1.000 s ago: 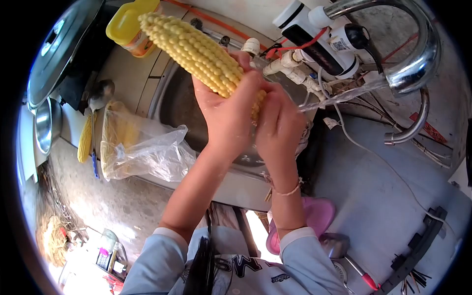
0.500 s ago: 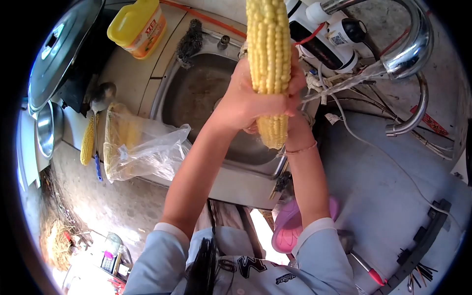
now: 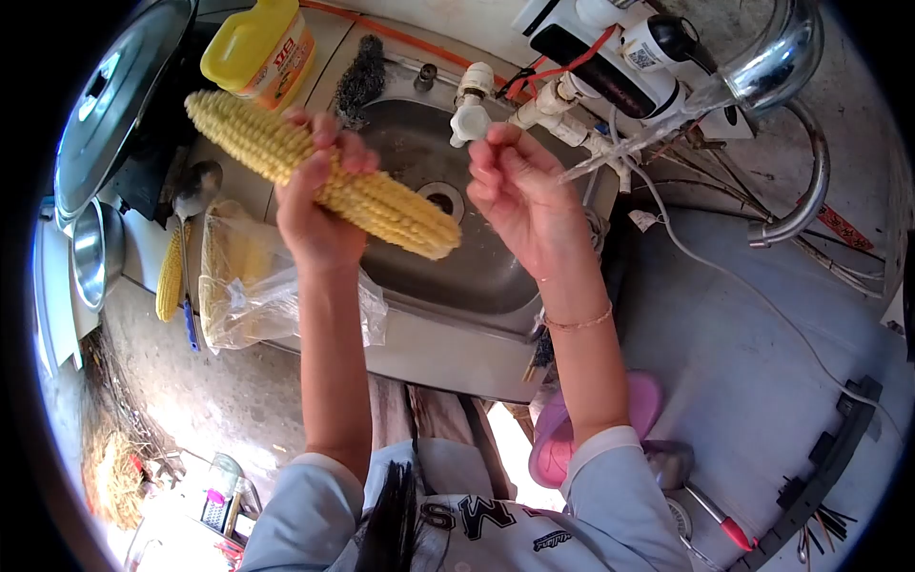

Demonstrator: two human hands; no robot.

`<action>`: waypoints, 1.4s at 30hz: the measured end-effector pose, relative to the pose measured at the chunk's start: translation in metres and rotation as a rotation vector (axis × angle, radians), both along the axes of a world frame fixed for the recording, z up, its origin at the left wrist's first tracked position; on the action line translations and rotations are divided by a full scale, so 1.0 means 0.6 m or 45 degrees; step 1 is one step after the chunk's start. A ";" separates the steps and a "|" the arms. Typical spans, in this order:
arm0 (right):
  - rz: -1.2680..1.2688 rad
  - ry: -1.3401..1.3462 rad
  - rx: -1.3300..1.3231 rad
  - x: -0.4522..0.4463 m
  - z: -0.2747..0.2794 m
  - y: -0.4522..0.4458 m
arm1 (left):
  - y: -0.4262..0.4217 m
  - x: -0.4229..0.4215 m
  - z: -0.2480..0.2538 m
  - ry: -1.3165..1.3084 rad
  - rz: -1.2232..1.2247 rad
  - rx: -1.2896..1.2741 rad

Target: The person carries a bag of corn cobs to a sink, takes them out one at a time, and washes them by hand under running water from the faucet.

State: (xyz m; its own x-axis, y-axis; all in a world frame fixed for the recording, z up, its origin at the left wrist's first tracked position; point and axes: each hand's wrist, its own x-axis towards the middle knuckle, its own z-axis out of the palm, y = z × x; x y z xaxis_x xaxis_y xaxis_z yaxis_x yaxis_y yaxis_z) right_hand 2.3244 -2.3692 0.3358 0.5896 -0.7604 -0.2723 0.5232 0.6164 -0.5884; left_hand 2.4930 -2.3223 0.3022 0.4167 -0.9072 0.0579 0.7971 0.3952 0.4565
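A corn cob (image 3: 405, 212) with its husk off lies slantwise across my left hand (image 3: 324, 191), whose fingers wrap round its middle over the left part of the sink (image 3: 496, 334). My right hand (image 3: 524, 191) is apart from the cob, over the sink's right side, with its fingers curled in and their tips together; whether anything small is between them I cannot make out. Just beyond those fingertips is a white valve knob (image 3: 469, 124). Water runs from the chrome faucet (image 3: 777, 71) in a slanting stream (image 3: 658, 129) to the back of my right hand.
Left of the sink lie a clear plastic bag (image 3: 248, 296) with corn in it, another cob (image 3: 170, 276) and a ladle (image 3: 198, 186). Behind are a yellow tub (image 3: 257, 48) and steel wool (image 3: 360, 81). A pink basin (image 3: 553, 448) stands below, at the right.
Both hands gripped the upright cob before. My right hand has let go and is now separate; my left hand has moved left with the cob, which now lies tilted.
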 end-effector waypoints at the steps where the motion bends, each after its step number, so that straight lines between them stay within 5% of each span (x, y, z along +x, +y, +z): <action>1: -0.151 0.154 0.067 0.007 0.009 0.006 | 0.010 0.011 -0.012 -0.008 0.020 0.002; 6: 0.082 -0.418 0.147 -0.002 0.021 0.006 | 0.042 0.027 -0.033 0.113 0.041 0.044; 10: 0.063 -0.375 0.189 -0.006 0.039 0.005 | 0.043 0.017 -0.032 0.133 0.015 0.103; 13: 0.128 -0.232 0.158 -0.014 0.047 0.001 | 0.037 0.000 -0.028 0.123 -0.028 0.127; 15: 0.291 0.407 -0.197 -0.023 0.052 -0.002 | 0.036 -0.010 -0.022 0.123 -0.035 0.148; 19: 0.404 0.959 -0.420 -0.026 0.087 0.007 | 0.031 -0.021 -0.019 0.155 -0.073 0.166; 27: 0.284 1.068 -0.490 -0.035 0.107 0.003 | 0.025 -0.032 -0.020 0.167 -0.122 0.197; 32: 0.146 1.431 -0.891 -0.045 0.101 0.008 | 0.020 -0.033 -0.021 0.122 -0.116 0.214; 36: 0.303 1.442 -0.989 -0.041 0.112 -0.001 | 0.016 -0.037 -0.018 0.122 -0.113 0.261; 38: 0.201 0.733 -0.604 -0.042 0.098 -0.008 | 0.015 -0.039 -0.016 0.102 -0.124 0.300; 42: 0.285 0.333 -0.223 -0.042 0.107 -0.015 | 0.017 -0.038 -0.018 0.076 -0.125 0.304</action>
State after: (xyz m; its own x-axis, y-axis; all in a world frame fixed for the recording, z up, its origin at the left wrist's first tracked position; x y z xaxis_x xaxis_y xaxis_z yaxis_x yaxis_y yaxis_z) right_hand 2.2991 -2.3780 0.4000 0.6742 -0.6690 -0.3130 0.2052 0.5768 -0.7907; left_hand 2.4699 -2.3122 0.2913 0.3225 -0.9284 -0.1849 0.8546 0.2016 0.4785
